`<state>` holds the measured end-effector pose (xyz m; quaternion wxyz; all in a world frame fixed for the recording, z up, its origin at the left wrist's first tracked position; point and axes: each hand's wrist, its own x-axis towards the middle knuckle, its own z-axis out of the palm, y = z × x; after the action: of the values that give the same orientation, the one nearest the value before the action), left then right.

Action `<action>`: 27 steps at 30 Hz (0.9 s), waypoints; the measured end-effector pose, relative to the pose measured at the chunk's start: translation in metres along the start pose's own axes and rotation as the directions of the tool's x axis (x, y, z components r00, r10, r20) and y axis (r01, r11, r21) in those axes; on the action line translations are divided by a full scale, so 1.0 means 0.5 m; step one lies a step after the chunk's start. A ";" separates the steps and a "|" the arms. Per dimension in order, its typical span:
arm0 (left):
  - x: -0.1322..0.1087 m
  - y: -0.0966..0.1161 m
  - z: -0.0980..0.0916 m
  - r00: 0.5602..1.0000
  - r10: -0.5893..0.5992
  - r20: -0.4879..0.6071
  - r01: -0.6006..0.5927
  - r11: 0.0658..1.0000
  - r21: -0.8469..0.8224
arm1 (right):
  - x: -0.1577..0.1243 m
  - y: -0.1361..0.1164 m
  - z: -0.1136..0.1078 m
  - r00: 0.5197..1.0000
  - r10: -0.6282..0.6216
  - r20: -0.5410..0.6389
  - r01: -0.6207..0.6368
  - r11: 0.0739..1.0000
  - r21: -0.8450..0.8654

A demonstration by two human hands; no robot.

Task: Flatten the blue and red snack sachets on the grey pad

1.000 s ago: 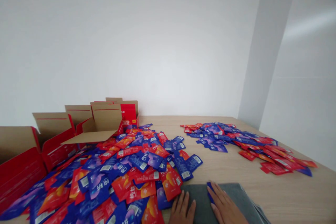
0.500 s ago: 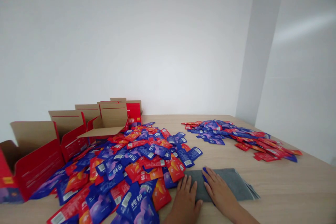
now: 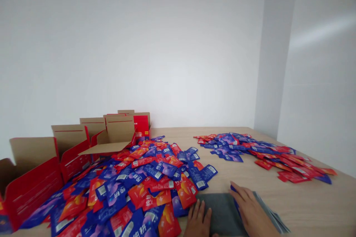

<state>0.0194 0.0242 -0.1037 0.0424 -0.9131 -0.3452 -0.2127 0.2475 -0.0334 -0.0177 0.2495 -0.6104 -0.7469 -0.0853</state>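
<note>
A folded grey cloth lies on the table at the bottom of the view, its layered right end fanned out. My left hand rests on the cloth's left end, fingers stretched out and holding nothing. Further right, my right hand lies across the cloth with its fingers extended together over a thin blue thing. Only a narrow edge of this blue thing shows along the hand's left side; the rest is hidden under the palm. Close by my left hand is a big heap of red and blue sachets.
Opened red cardboard boxes with brown inner flaps stand in a row at the left. Another pile of red and blue sachets spreads along the right side of the wooden table. White walls rise behind and to the right.
My right hand has slid rightward along the cloth with the blue thing under it. My left hand stays at the cloth's left end. The view has tilted up slightly.
</note>
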 end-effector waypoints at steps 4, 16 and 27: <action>-0.010 -0.003 0.026 0.999 0.018 -0.036 -0.016 0.999 0.044 | 0.005 -0.065 0.018 0.990 -0.113 0.083 0.106 0.991 0.085; -0.021 0.010 0.054 0.953 0.135 -0.270 -0.052 0.955 0.293 | -0.046 0.067 0.104 0.986 0.021 0.165 -0.014 0.999 -0.041; 0.023 0.064 0.035 0.992 -0.056 -0.114 0.090 0.943 0.322 | -0.022 -0.030 0.120 0.943 -0.242 0.229 0.243 0.970 0.025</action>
<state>0.0544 0.0110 -0.1124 0.2027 -0.8678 -0.4066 -0.2011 0.2184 -0.0205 -0.0720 0.1478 -0.5200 -0.8400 -0.0454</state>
